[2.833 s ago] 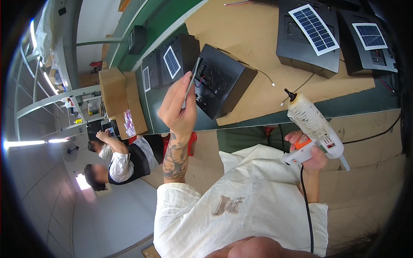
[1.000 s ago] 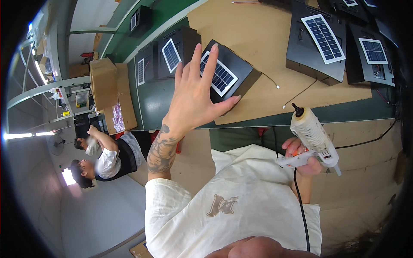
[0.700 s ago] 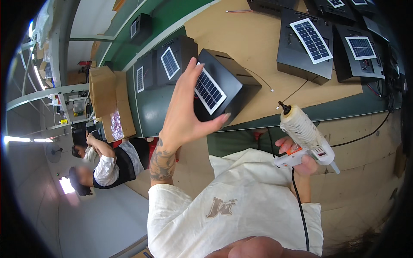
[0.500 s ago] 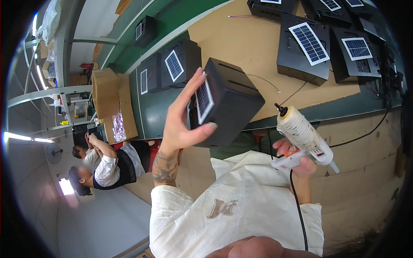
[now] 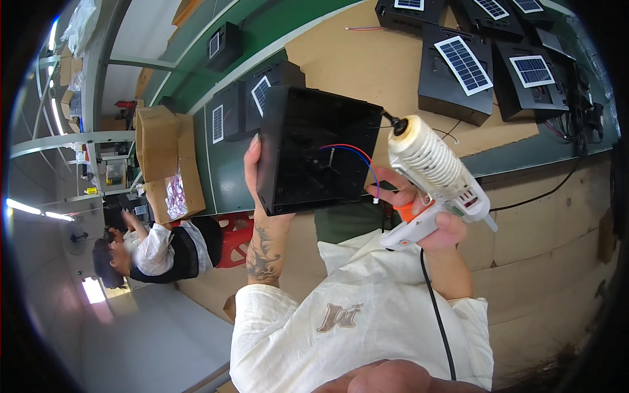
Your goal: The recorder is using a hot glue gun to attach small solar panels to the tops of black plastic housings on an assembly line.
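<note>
My left hand (image 5: 253, 171) grips a black plastic box (image 5: 298, 187) by its left side, fingers mostly hidden behind the wall. The box is tilted so that its hollow inside faces me. From inside it a red and blue wire pair (image 5: 357, 152) hangs out, ending in a small white connector. My right hand (image 5: 449, 230) is closed around the handle of a white hot glue gun (image 5: 429, 164) with an orange trigger. The gun's dark nozzle is at the upper right edge of the box; I cannot tell whether they touch. Some right-hand fingers reach toward the box and wires.
Several black boxes with small solar panels (image 5: 464, 64) stand at the right on a cardboard sheet (image 5: 341, 49). More such boxes (image 5: 226, 114) are at the left on the green table (image 5: 226, 177). A black cord (image 5: 434, 314) trails from the gun. Another person (image 5: 167, 252) sits at left.
My left hand has turned the box, so its hollow inside and wires now show instead of the panel side. The glue gun has moved left and up to the box edge.
</note>
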A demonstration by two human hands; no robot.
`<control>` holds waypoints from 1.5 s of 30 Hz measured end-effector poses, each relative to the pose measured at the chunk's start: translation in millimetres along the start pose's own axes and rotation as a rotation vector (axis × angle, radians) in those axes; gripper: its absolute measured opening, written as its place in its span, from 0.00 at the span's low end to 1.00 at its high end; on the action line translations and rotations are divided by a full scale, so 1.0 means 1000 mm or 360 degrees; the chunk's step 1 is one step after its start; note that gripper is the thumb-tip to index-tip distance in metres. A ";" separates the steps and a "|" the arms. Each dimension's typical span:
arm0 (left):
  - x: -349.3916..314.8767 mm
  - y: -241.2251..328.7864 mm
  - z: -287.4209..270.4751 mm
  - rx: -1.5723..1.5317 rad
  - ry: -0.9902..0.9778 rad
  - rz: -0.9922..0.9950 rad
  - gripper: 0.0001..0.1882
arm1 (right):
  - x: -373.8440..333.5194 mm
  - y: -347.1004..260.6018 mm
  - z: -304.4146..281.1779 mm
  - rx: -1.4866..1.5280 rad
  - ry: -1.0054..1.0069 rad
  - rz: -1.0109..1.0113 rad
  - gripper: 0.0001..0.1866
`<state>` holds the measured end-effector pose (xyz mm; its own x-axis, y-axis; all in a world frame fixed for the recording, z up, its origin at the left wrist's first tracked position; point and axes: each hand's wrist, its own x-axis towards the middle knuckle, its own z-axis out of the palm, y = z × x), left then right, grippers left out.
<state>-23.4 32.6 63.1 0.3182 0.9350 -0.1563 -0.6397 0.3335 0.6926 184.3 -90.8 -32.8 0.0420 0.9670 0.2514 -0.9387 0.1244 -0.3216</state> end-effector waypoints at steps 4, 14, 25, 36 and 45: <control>-0.002 -0.003 0.012 -0.0198 -0.0059 -0.0248 0.17 | 0.005 0.011 -0.004 -0.0055 -0.0254 -0.0070 0.24; -0.005 -0.005 -0.020 -0.0088 0.0015 -0.0136 0.18 | 0.008 0.006 0.005 -0.0098 -0.0002 -0.0233 0.19; -0.009 -0.005 -0.021 0.0084 -0.0106 -0.0218 0.17 | 0.002 0.000 0.006 -0.0238 0.0119 -0.0199 0.21; -0.001 -0.007 -0.039 0.0111 0.0045 -0.0245 0.21 | -0.018 -0.013 -0.008 -0.0234 0.0079 -0.0223 0.20; 0.011 0.001 -0.031 0.1423 -0.0435 0.0081 0.37 | -0.046 -0.020 -0.018 -0.0553 0.0206 -0.0076 0.27</control>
<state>-42.3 46.5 40.4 0.5309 0.8472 -0.0188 0.0821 -0.0294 0.9962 207.3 -133.9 -54.9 0.1468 0.9756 0.1632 -0.7632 0.2167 -0.6087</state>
